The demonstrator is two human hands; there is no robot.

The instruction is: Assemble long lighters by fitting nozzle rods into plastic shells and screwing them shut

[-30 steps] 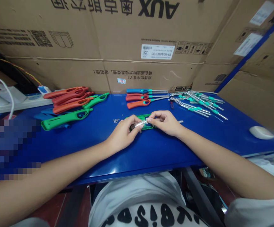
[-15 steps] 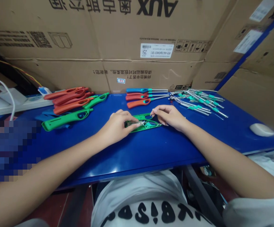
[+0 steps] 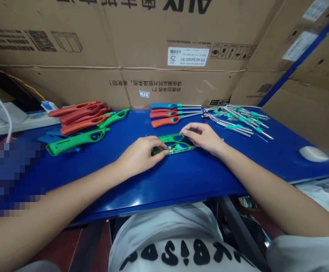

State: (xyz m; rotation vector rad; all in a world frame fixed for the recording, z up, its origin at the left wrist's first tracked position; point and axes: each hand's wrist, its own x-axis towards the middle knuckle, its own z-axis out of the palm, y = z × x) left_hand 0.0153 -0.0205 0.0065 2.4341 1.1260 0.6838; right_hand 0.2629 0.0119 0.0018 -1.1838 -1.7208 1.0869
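A green lighter casing lies opened on the blue table in two halves. The far half [image 3: 168,138] shows its trigger loop; the near half [image 3: 185,149] has a small teal part and thin wires in it. My left hand [image 3: 141,153] is closed over the casing's left end, thumb and fingers pinching a small pale lighter fitting [image 3: 170,151] at the near half. That end of both halves is hidden under the hand. My right hand [image 3: 205,139] is at the right end, fingertips pinched at the tip of the far half; its lower fingers rest by the near half.
Red, orange and green lighter handles [image 3: 78,140] are piled at left, before a white power strip [image 3: 19,126]. Three assembled lighters [image 3: 166,121] lie at the back, beside metal lighter tubes [image 3: 241,119]. A white mouse-like object [image 3: 313,154] sits right. A cardboard wall [image 3: 141,37] stands behind.
My left fingers have lowered the pale fitting into the near half and shifted slightly. My right hand stays almost in place at the right end. The view has tilted slightly.
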